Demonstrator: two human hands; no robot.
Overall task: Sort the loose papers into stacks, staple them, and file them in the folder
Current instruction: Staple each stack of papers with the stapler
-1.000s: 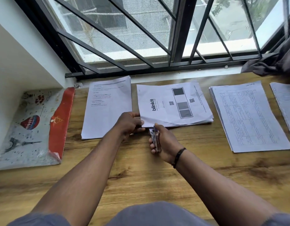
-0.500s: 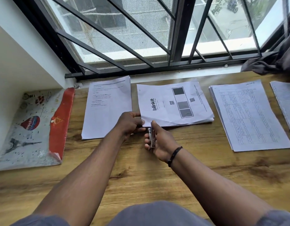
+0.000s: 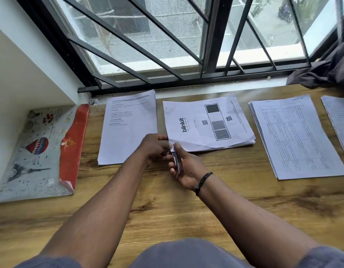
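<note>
Several paper stacks lie in a row on the wooden desk (image 3: 186, 206). The middle stack (image 3: 208, 122) shows a "blinkit" logo and grey squares. My left hand (image 3: 155, 146) pinches its near left corner. My right hand (image 3: 186, 169) grips a small stapler (image 3: 177, 161), whose tip sits at that same corner. To the left is a text stack (image 3: 128, 128). To the right is a stack with tables (image 3: 295, 136), and another stack (image 3: 339, 120) is cut off at the right edge. A patterned folder with a red flap (image 3: 41, 151) lies at the far left.
A barred window (image 3: 167, 45) runs along the desk's far edge. A white wall (image 3: 22, 78) closes the left side. Dark cloth (image 3: 326, 68) is bunched at the back right corner. Bare wood lies between me and the papers.
My right hand has shifted the stapler slightly left and forward, up to the blinkit stack's near left corner. My left hand has kept its pinch on that corner.
</note>
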